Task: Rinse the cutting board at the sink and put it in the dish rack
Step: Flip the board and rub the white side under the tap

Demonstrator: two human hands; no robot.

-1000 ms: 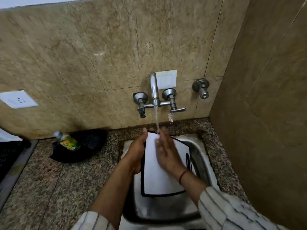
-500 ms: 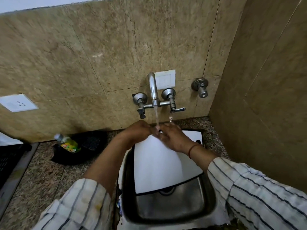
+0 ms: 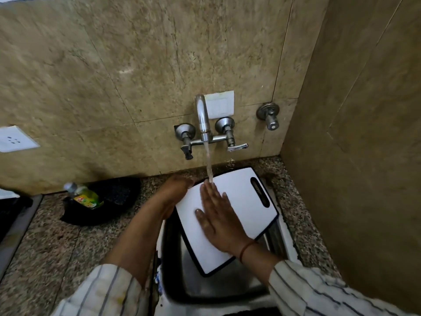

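Observation:
A white cutting board [image 3: 241, 201] with a dark rim and a slot handle at its far right lies tilted across the steel sink [image 3: 173, 258]. My left hand [image 3: 176, 189] grips the board's far left edge. Flat on the board's face lies my right hand [image 3: 218, 218], fingers straight, fingertips in the water stream [image 3: 209, 165] that falls from the wall tap [image 3: 202, 119].
A black bowl [image 3: 114, 197] with a green bottle [image 3: 85, 197] sits on the granite counter [image 3: 57, 247] left of the sink. A black rack edge [image 3: 9, 215] shows at far left. Tiled walls close in behind and at right, with a second valve [image 3: 268, 115].
The board has turned so its handle slot is now at the far right. My right hand moved from the top edge down onto the board's face, fingers spread flat.

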